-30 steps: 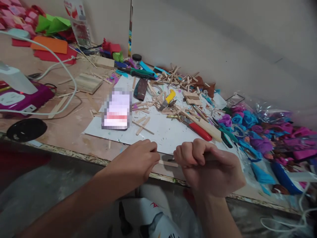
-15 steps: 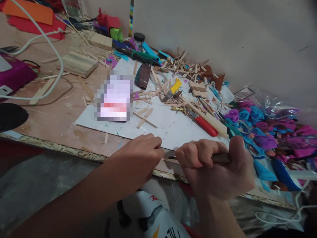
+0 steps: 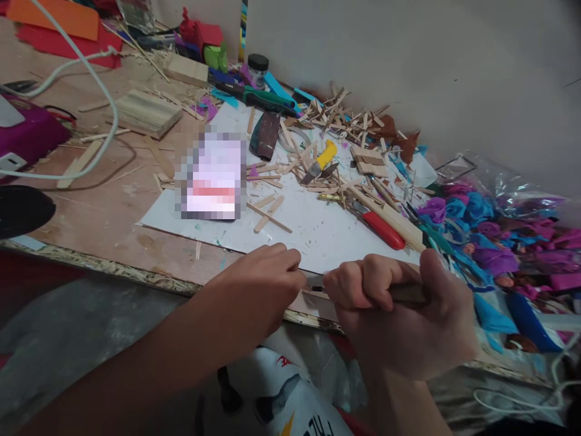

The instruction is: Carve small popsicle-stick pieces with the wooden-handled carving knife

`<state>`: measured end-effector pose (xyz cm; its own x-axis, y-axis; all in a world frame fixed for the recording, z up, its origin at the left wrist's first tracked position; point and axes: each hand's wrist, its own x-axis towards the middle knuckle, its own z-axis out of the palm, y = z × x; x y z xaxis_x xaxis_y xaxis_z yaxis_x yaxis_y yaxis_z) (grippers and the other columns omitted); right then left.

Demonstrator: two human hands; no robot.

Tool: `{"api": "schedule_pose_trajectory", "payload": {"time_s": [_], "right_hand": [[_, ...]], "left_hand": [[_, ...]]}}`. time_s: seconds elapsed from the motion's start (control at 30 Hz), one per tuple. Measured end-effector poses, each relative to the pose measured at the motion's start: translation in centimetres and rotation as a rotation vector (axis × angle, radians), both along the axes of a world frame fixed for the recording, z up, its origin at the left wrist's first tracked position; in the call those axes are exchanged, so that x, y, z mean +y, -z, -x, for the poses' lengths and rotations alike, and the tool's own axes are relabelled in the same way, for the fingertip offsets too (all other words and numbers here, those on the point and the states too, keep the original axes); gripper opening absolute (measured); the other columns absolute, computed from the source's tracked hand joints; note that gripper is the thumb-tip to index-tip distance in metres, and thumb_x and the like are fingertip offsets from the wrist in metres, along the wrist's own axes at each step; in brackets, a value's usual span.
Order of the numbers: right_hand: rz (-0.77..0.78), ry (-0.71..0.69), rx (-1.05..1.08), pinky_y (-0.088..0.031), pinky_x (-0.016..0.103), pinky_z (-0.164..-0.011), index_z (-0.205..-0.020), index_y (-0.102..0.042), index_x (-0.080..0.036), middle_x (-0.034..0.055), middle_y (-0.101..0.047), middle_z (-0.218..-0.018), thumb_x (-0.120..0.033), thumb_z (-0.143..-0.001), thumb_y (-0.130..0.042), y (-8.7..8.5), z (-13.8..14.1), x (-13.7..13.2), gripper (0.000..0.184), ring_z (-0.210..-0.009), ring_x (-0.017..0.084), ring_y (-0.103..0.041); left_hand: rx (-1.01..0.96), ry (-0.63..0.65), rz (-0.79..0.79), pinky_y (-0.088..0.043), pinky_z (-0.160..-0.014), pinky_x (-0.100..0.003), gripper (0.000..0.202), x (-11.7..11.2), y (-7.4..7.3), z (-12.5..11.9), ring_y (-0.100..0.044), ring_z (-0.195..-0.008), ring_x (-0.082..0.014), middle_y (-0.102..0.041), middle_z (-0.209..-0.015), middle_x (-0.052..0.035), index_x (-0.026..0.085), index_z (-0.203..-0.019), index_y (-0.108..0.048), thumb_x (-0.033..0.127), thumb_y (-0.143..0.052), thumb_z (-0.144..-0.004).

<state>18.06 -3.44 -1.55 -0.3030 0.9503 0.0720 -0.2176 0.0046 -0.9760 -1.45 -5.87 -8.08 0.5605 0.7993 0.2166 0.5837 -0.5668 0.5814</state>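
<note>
At the table's front edge, my right hand [image 3: 403,321] is wrapped round a slim tool with a brownish handle [image 3: 409,293]. Its dark, narrow end sticks out past the fist towards my other hand; the exact kind is unclear. My left hand [image 3: 270,281] is closed just to the left of that end, knuckles up, and its fingers hide whatever they grip. Beyond both hands lies a white sheet [image 3: 213,235] with loose craft sticks [image 3: 270,213] on it. A red-handled tool [image 3: 384,230] rests beyond my right hand.
A blurred-out phone [image 3: 213,175] lies on the sheet. Behind it are green-handled pliers [image 3: 267,100], a yellow-handled tool [image 3: 324,156] and heaped sticks. Paper flowers [image 3: 494,257] crowd the right. Wood blocks [image 3: 145,113] and a white cable [image 3: 111,103] occupy the left.
The view has shifted slightly, so the table's things and both hands appear a little further right. Both hands keep the same closed grip, close together.
</note>
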Motion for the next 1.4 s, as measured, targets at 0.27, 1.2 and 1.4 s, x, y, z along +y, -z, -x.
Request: {"api": "schedule_pose_trajectory", "payload": {"time_s": [0.27,1.2,1.4], "right_hand": [[0.029,0.132,0.043,-0.033,0.031,-0.048,-0.052,-0.036,-0.024,-0.0066,-0.025,-0.049,-0.054,-0.096,-0.073,0.3,0.9,-0.7,0.065,-0.046,0.011,-0.028],[0.043,0.232,0.109,-0.027,0.03,-0.045,-0.052,-0.044,-0.024,-0.0072,-0.024,-0.049,-0.061,-0.104,-0.066,-0.4,-0.2,-0.7,0.068,-0.043,0.011,-0.024],[-0.106,0.207,-0.125,-0.026,0.03,-0.047,-0.058,-0.043,-0.024,-0.0079,-0.029,-0.055,-0.077,-0.101,-0.072,-0.6,-2.1,0.5,0.074,-0.048,0.012,-0.025]], "left_hand": [[-0.016,-0.008,-0.06,-0.037,-0.077,-0.04,0.034,0.1,1.2,-0.2,-0.051,-0.092,-0.0243,-0.054,-0.098,-0.002,0.025,-0.084,-0.047,-0.006,-0.058,-0.077],[-0.056,0.01,0.025,-0.037,-0.074,-0.037,0.037,-0.1,-0.2,0.0,-0.054,-0.089,-0.022,-0.057,-0.096,-0.0009,0.023,-0.082,-0.052,-0.011,-0.064,-0.081],[-0.028,-0.001,0.071,-0.038,-0.078,-0.039,0.025,-0.3,-0.5,-0.1,-0.056,-0.09,-0.024,-0.063,-0.103,-0.0039,0.021,-0.09,-0.061,0.0,-0.062,-0.102]]}}
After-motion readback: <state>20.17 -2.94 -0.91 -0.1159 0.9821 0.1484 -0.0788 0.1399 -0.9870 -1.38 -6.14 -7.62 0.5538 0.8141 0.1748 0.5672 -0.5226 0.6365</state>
